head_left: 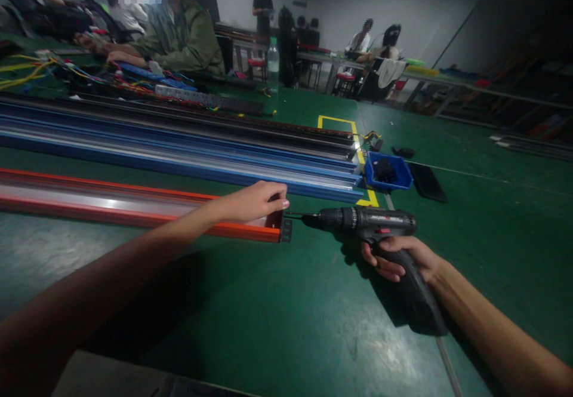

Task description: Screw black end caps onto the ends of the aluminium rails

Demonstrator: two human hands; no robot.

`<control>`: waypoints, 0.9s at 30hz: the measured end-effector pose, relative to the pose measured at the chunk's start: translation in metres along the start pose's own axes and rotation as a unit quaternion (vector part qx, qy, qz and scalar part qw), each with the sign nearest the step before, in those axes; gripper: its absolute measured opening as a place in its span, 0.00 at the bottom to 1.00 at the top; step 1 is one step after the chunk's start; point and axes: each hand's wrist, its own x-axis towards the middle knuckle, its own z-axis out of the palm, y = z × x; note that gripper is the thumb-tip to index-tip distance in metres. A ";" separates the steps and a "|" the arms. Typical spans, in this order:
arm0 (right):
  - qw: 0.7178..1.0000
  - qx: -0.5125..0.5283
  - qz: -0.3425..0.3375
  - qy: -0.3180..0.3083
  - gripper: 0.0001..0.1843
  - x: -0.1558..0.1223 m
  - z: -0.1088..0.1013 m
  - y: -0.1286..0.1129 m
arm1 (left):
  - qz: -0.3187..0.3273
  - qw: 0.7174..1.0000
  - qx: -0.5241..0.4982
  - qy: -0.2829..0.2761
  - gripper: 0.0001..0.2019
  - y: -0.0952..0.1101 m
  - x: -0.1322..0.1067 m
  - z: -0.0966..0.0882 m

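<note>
The right hand (405,254) is clamping the drill (380,222), whose bit (302,214) is pointing at the end cap (287,230) on the right end of the orange channel (246,231), where the left hand (253,200) is resting, pinching or not I cannot tell, the cap seemingly placed but its fastening looking unfinished, blue channels (250,167) lying beyond.

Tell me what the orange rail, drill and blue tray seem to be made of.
Orange rail: perhaps coated metal, from its straight edges and sheen. Drill: mostly dull dark plastic, apparently, from its moulded body. Blue tray: probably smooth plastic, from its even colour.
</note>
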 end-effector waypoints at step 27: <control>1.000 -0.002 0.001 0.004 0.11 -0.001 -0.002 0.001 | 0.008 1.000 0.004 0.006 0.15 -0.002 0.000 0.002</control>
